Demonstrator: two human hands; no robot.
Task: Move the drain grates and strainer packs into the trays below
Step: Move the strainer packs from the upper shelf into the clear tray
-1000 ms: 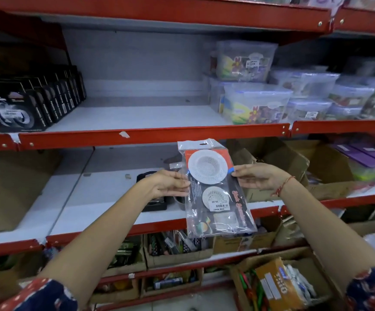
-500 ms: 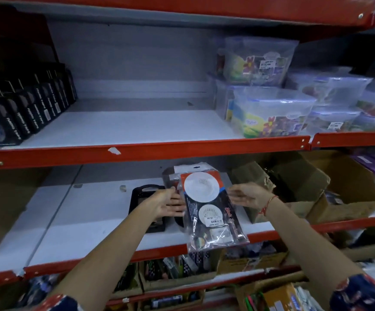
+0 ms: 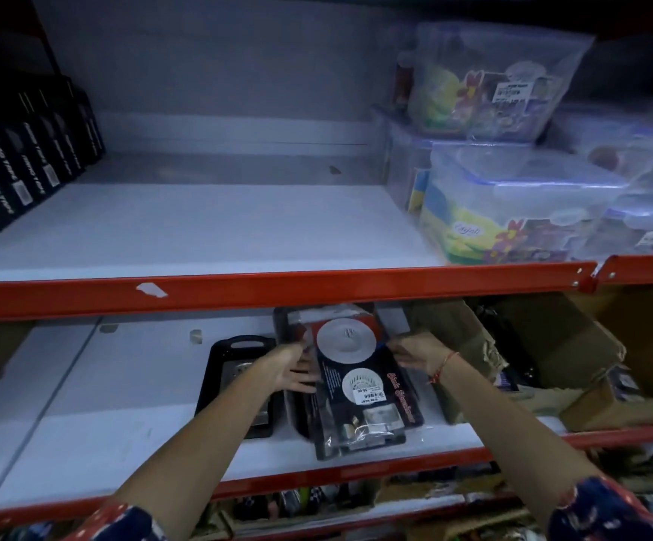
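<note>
We have only one view, from the head camera. It looks forward and slightly down, close to the middle shelf with the red front edge; both forearms reach in from below.

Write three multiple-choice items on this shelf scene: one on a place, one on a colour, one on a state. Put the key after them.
1. Where is the strainer pack?
A. on the top shelf by the tubs
B. on the middle shelf, on a black tray
C. on the floor

2. What colour is the shelf edge?
A. red
B. green
C. yellow

3. What are the hands doing?
A. both hang clear of the pack
B. only the left hand touches it
C. one is at each side of the pack

Key: B, the pack lies on the black tray on the middle shelf; A, the front rail is red; C, the left hand and right hand flank it at its upper edges.
</note>
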